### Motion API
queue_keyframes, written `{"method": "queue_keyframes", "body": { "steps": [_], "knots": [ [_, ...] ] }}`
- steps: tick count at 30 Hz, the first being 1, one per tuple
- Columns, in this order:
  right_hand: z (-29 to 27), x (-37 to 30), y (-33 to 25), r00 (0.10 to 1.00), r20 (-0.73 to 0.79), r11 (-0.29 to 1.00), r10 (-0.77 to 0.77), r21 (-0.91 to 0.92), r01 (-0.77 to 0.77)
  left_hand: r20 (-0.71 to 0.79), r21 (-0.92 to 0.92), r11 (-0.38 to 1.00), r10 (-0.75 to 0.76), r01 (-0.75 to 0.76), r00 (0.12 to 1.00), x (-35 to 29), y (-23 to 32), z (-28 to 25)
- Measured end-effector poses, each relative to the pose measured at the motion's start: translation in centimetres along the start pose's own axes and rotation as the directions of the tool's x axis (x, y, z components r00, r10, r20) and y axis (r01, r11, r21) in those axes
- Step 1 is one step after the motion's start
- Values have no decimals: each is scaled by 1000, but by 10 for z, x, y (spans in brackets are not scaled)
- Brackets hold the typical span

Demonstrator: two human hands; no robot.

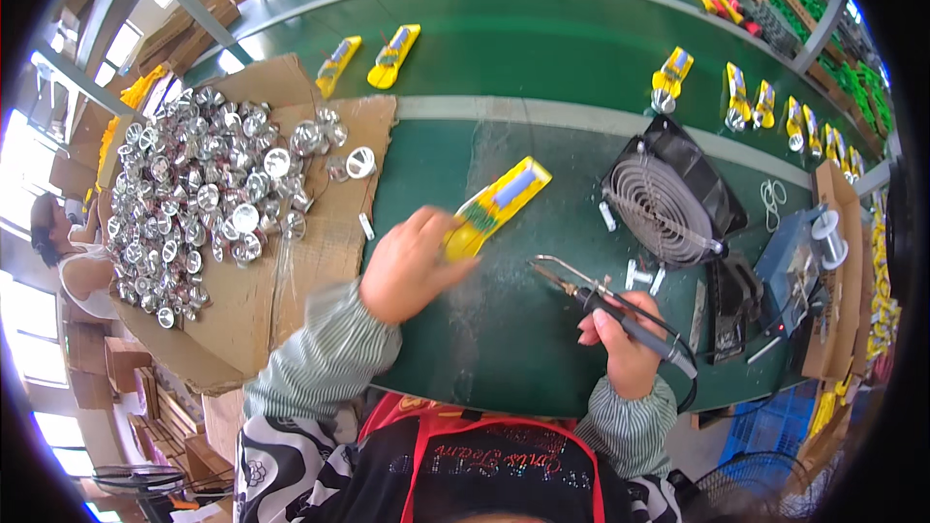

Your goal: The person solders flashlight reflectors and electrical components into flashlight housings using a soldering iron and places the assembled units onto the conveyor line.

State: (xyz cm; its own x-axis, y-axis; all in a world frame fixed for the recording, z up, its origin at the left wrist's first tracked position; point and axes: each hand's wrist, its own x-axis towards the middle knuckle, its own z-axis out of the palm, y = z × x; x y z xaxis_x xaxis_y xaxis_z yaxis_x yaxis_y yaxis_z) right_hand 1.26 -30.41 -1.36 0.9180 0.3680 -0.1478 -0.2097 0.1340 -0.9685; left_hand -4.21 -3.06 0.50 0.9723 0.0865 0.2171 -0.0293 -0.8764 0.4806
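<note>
A yellow plastic housing [524, 191] with a blue cylindrical cell and a green circuit board lies slanted on the green bench in front of me. My left hand [409, 266] grips its near end between thumb and fingers; the fingertips are slightly blurred and partly hide the board. In my right hand [628, 341] is a soldering iron [625, 323], held like a pen. Its tip and a thin bent metal tube beside it point left toward the housing, apart from it.
Left lies cardboard [334, 203] piled with shiny reflector cups [206, 196]. A black fan [668, 203], small white pieces [636, 274], a soldering station [790, 266] and a solder spool [829, 237] stand right. Beyond, more yellow housings [394, 56] sit on a green belt [542, 39].
</note>
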Motion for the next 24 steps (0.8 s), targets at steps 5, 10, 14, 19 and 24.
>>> {"method": "queue_keyframes", "body": {
  "steps": [5,10,14,19,24],
  "knots": [
    [-10,5,5,996,-84,1000,10,8,-9,-65,-85,996,-9,4,998,139,-12,58],
    [-15,12,10,989,-144,1000,16,-9,-18,98,-371,917,-118,146,988,282,-10,126],
    [-19,22,10,984,-172,999,50,12,-48,-10,-480,870,122,-112,993,338,-44,147],
    [-21,22,10,977,-190,995,99,0,-101,-236,551,723,-345,418,908,324,-101,74],
    [-18,22,9,980,-169,994,102,-14,-106,-305,502,504,-657,702,690,273,-174,6]
  ]
}}
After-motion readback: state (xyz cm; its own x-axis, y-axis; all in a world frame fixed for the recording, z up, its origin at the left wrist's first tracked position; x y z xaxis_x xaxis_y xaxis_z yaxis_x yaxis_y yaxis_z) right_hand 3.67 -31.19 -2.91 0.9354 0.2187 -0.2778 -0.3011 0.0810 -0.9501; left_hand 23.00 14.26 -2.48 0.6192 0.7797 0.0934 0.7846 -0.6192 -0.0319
